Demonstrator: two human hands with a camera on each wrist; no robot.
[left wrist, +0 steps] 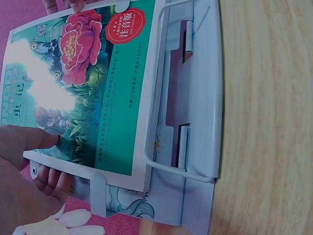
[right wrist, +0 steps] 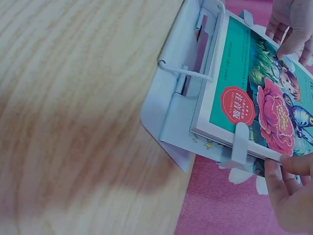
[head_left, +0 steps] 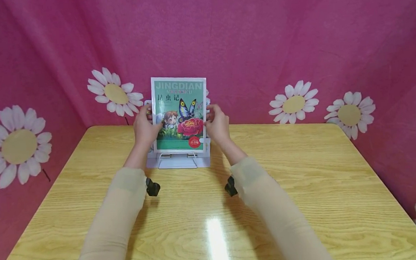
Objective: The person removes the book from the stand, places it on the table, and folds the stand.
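Observation:
A green picture book (head_left: 180,112) with a butterfly and a pink flower on its cover leans upright on a white book stand (head_left: 178,162). My left hand (head_left: 144,128) grips the book's left side, thumb on the cover and fingers curled at the edge. At the opposite side my right hand (head_left: 219,125) pinches the right edge, seen closer in the right wrist view. The stand's wire holder (left wrist: 151,147) crosses in front of the book's bottom. One white clip (right wrist: 239,144) laps over the cover's right edge; the other clip (left wrist: 98,196) stands by its left edge.
The stand is near the back edge of a wood-grain table (head_left: 297,180). Behind it hangs a pink curtain (head_left: 245,44) printed with white daisies. A dark wrist camera (head_left: 152,187) shows at the left cuff, and another camera (head_left: 230,186) at the right cuff.

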